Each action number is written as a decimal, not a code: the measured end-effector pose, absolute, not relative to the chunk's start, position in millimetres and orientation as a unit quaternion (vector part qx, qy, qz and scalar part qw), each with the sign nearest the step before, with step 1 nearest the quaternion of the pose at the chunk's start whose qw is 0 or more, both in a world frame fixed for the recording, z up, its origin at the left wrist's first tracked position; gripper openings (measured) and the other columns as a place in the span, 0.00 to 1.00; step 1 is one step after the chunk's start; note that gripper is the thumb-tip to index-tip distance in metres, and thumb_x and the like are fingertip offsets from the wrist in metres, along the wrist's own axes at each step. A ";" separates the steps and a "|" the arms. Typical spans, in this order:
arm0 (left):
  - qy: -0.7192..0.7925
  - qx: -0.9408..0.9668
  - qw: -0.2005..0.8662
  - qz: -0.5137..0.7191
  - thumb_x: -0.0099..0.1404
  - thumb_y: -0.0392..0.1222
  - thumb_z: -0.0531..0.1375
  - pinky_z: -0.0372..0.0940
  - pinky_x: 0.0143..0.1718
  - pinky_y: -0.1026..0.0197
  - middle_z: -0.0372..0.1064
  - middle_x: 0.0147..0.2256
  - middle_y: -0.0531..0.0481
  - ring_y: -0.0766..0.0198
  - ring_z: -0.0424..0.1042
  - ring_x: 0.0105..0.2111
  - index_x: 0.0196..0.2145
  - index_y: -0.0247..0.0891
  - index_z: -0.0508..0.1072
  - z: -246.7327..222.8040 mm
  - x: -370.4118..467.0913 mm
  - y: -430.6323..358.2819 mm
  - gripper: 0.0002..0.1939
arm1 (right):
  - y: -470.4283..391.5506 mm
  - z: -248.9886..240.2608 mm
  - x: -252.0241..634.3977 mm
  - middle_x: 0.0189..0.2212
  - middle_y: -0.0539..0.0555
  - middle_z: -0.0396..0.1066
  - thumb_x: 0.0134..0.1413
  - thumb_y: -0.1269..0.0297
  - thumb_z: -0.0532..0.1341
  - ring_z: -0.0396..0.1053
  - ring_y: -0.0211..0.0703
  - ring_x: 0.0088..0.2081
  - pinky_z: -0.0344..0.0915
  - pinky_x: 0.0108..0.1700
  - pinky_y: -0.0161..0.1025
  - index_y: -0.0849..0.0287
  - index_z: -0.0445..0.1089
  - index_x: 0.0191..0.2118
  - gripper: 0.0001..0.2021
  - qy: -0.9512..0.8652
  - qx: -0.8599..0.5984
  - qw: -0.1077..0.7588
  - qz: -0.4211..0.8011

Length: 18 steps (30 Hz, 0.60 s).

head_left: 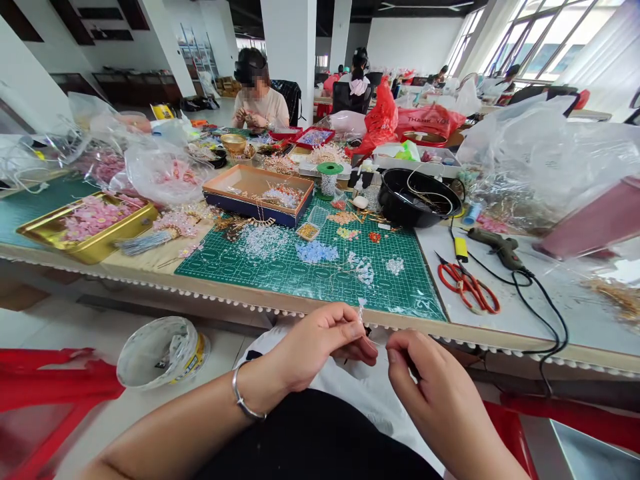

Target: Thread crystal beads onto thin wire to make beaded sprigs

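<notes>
My left hand, with a silver bangle at the wrist, pinches a small beaded sprig between thumb and forefinger. A pale flower-like piece tops the sprig, above clear beads. From it a faint thin wire runs toward my right hand, whose thumb and forefinger are pressed together at its end. Both hands are over my lap, just below the table edge. On the green cutting mat beyond lie white flower pieces, clear beads, blue petals and a heap of clear pieces.
Red-handled pliers and a glue gun with its cable lie at right. Behind the mat stand a black bowl, a shallow box and a bead spool. A gold tray sits left; another person works opposite.
</notes>
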<state>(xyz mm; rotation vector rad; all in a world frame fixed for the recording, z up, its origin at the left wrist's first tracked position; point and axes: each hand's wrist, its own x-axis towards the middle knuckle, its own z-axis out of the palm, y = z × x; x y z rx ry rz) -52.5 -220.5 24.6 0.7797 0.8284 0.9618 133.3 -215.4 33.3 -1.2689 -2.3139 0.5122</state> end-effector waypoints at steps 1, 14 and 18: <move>0.381 0.348 0.736 0.438 0.63 0.46 0.58 0.65 0.41 0.55 0.72 0.31 0.47 0.62 0.73 0.32 0.32 0.34 0.66 24.8 -52.5 -220.5 0.11 | -215.7 33.2 132.3 0.26 0.51 0.66 0.59 0.66 0.50 0.65 0.42 0.28 0.60 0.31 0.38 0.56 0.62 0.31 0.07 -0.837 -0.460 0.222 0.198; 0.371 0.394 0.704 0.460 0.63 0.44 0.57 0.51 0.19 0.69 0.68 0.29 0.50 0.72 0.64 0.22 0.30 0.35 0.67 27.3 -46.3 -221.1 0.10 | -213.4 -2.2 110.9 0.14 0.40 0.51 0.52 0.52 0.60 0.45 0.28 0.14 0.55 0.16 0.28 0.60 0.64 0.31 0.15 -0.505 -0.324 0.101 0.793; 0.397 0.390 0.693 0.459 0.62 0.46 0.58 0.46 0.18 0.70 0.65 0.27 0.52 0.73 0.64 0.22 0.30 0.35 0.66 26.8 -49.7 -219.2 0.11 | -215.3 -10.2 112.5 0.14 0.42 0.56 0.56 0.55 0.57 0.53 0.29 0.15 0.55 0.19 0.27 0.61 0.66 0.32 0.13 -0.534 -0.356 0.104 0.760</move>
